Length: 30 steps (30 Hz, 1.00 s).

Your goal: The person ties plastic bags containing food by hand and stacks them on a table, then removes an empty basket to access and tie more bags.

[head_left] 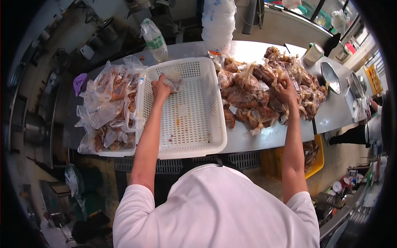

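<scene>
Over the upper left part of a white perforated basket (pixel 213 120), my left hand (pixel 162 87) is closed on a small clear bag (pixel 173 82). Apart from that bag, the basket holds only small scraps. My right hand (pixel 286 90) rests on a large pile of knotted clear bags of brown food (pixel 248 89), its fingers curled on one of them; whether it grips the bag is hard to see. Left of the basket lies another heap of clear bags (pixel 109 99) with orange-brown contents, partly in a second white container.
A plastic bottle (pixel 155 41) and stacked clear containers (pixel 218 25) stand behind the basket. A can (pixel 313 54) and a metal tray (pixel 331 77) are at the right. A yellow crate (pixel 317 155) sits below the table. Another person (pixel 374 126) is at far right.
</scene>
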Each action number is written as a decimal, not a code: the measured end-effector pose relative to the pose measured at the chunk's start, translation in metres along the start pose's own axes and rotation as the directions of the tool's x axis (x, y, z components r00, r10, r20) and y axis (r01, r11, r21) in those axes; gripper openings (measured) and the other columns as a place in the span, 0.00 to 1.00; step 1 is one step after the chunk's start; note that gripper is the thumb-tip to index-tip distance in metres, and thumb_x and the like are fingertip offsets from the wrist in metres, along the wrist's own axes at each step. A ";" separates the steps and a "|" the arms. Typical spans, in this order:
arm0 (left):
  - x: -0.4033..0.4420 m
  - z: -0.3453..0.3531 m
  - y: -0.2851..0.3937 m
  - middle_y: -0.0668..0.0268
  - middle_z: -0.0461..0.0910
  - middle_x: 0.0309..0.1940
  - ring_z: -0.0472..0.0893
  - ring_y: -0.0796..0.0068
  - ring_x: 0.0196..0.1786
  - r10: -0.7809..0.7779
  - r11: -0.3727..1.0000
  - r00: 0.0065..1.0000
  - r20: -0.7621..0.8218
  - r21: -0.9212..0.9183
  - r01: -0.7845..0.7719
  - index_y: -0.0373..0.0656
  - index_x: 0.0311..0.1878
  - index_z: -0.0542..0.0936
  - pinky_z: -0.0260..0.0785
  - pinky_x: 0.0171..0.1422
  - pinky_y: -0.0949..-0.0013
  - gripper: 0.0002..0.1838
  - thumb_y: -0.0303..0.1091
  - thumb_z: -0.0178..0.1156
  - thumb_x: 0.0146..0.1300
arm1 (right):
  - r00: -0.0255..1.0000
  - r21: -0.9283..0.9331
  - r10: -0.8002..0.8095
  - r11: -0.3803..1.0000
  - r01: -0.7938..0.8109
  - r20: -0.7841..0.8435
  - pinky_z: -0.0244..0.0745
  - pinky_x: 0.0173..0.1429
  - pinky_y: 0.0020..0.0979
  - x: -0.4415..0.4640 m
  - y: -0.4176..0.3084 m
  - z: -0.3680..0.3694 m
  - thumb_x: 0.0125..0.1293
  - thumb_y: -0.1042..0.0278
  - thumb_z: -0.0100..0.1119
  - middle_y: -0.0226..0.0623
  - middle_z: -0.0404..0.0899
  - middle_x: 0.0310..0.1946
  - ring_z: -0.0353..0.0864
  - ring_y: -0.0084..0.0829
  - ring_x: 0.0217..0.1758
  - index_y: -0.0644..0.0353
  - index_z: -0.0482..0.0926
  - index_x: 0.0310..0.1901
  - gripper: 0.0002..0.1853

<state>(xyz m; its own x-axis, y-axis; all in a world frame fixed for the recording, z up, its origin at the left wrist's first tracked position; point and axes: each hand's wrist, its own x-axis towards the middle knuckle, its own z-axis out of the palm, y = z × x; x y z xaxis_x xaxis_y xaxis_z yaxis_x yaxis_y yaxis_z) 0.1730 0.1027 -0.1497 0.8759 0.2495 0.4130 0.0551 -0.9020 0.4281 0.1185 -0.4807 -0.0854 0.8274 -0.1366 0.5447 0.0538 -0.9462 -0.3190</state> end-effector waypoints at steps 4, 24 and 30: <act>0.017 0.020 -0.006 0.58 0.83 0.33 0.85 0.55 0.40 -0.072 0.983 0.997 -0.016 0.170 0.073 0.46 0.49 0.84 0.76 0.47 0.52 0.20 0.43 0.75 0.54 | 0.957 0.130 0.250 0.954 -0.270 0.148 0.80 0.59 0.45 0.018 -0.064 -0.049 0.67 0.59 0.68 0.48 0.82 0.52 0.84 0.49 0.54 0.51 0.77 0.61 0.23; -0.069 -0.178 0.037 0.68 0.76 0.28 0.77 0.77 0.35 0.332 0.880 0.799 0.501 -0.470 -0.071 0.36 0.23 0.74 0.69 0.36 0.71 0.15 0.21 0.75 0.50 | 0.822 0.778 -0.394 0.622 -0.091 0.412 0.78 0.42 0.41 -0.059 -0.312 -0.002 0.59 0.78 0.69 0.48 0.83 0.32 0.84 0.48 0.37 0.66 0.85 0.39 0.07; -0.111 -0.137 0.096 0.62 0.81 0.38 0.81 0.73 0.39 0.316 0.692 0.928 0.196 -0.717 -0.084 0.35 0.41 0.83 0.77 0.40 0.68 0.13 0.24 0.75 0.52 | 0.784 0.724 -0.279 0.626 -0.289 0.554 0.78 0.41 0.37 -0.061 -0.340 -0.022 0.60 0.73 0.71 0.46 0.86 0.35 0.86 0.36 0.36 0.66 0.86 0.39 0.07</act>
<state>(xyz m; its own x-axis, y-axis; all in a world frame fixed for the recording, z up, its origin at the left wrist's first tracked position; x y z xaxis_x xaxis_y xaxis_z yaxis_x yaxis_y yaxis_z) 0.0155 0.0370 -0.0448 0.9245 -0.1226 0.3609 -0.3791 -0.3928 0.8378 0.0380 -0.1567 0.0071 0.9437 0.3195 0.0861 0.1991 -0.3403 -0.9190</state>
